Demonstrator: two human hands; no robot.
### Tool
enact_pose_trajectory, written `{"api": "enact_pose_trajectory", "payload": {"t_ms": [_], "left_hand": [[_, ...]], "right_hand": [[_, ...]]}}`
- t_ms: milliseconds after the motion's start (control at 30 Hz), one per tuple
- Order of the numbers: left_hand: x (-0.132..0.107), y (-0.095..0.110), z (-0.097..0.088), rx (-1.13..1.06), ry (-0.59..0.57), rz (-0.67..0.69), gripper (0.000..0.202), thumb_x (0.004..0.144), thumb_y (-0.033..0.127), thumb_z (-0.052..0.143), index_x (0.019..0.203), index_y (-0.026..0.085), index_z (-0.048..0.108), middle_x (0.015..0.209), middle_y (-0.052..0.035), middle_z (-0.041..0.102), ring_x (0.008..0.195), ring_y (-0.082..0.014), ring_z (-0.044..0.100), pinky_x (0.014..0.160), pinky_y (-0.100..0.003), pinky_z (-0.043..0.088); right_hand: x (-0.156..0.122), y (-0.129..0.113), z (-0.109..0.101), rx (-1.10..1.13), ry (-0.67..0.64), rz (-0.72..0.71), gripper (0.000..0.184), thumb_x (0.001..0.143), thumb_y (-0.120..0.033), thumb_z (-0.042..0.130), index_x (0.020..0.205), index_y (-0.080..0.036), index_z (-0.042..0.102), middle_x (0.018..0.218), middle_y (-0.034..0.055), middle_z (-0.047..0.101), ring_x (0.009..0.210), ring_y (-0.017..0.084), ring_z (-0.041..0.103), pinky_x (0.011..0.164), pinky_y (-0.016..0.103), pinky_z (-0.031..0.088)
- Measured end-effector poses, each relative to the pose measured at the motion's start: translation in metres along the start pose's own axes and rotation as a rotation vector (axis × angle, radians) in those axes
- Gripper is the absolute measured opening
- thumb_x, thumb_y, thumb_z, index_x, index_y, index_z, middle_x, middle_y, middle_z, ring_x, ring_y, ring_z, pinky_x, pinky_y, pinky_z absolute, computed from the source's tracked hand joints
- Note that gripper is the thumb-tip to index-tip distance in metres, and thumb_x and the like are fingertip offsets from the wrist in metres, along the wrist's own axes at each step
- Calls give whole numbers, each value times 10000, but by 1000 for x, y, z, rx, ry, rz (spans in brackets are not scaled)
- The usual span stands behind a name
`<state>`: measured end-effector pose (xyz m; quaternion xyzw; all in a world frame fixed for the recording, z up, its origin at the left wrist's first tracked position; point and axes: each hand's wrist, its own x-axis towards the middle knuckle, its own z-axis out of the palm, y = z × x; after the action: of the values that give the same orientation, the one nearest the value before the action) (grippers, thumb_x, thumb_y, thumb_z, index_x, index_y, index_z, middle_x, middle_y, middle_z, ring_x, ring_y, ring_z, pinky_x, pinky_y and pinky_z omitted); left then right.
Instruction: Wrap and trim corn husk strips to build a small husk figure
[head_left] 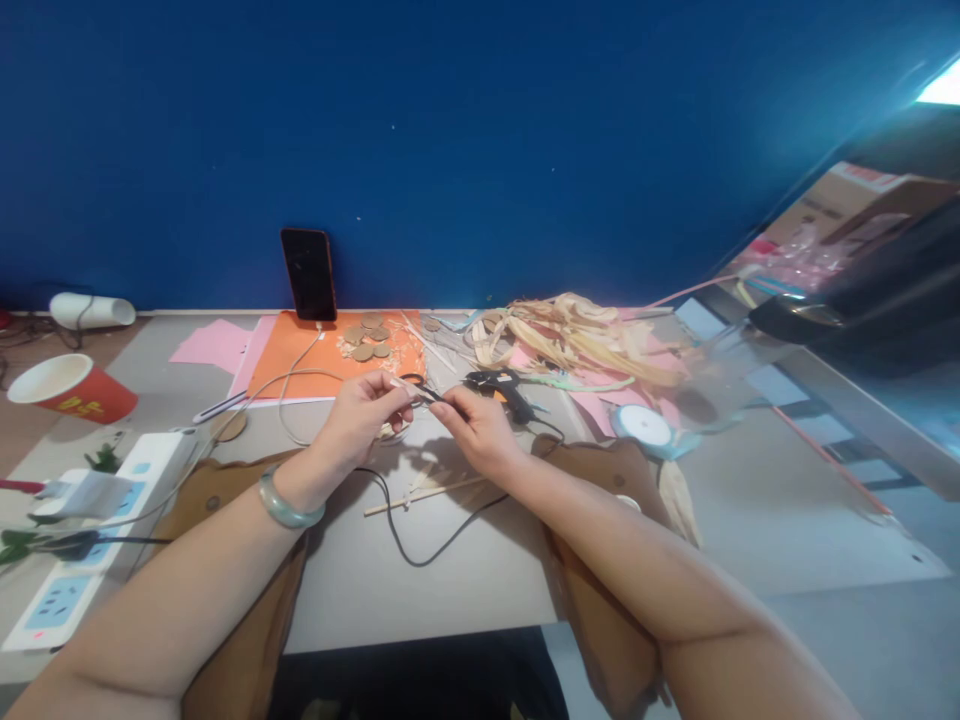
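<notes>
My left hand (366, 408) is closed in a pinch on a thin pale strip (400, 385) just above the grey table (750, 520). My right hand (476, 425) is closed too, its fingertips on a small dark tool (429, 393) that looks like scissors, meeting the strip's end. The two hands almost touch at the table's middle. A jade-green bangle (289, 508) sits on my left wrist. Below the hands lie a thin wooden stick (424, 493) and a black cable (420, 545). A black glue gun (501, 385) lies just behind my right hand.
A phone (308, 273) leans on the blue wall above orange paper (300, 360) with cardboard discs (367, 337). Dried husk strips (577, 335) pile at the back right, near a ribbon roll (643, 425). A red paper cup (71, 388) and power strips (90, 530) are on the left.
</notes>
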<state>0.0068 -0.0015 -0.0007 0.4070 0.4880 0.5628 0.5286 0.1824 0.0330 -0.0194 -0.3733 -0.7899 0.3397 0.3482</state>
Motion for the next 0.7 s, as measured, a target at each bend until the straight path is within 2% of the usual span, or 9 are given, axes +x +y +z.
{"api": "enact_pose_trajectory", "payload": {"t_ms": [433,700], "left_hand": [[-1,-1,-1,96,-3,119,198,731,302,726,687,140,620,512,14,605,425,-65,479,455,-203,367],[1,-5,-2,40,-20,132,184,738,289,728,710,132,637,526,10,613,440,-67,499,456,-198,385]], "right_hand": [[1,0,0,19,-12,6,394,907,-513,466,701,-180,512,605,-28,434,588,108,410,579,236,321],[1,0,0,16,2,-16,397,913,-506,462,699,-176,519,599,-29,436,582,102,414,571,229,323]]}}
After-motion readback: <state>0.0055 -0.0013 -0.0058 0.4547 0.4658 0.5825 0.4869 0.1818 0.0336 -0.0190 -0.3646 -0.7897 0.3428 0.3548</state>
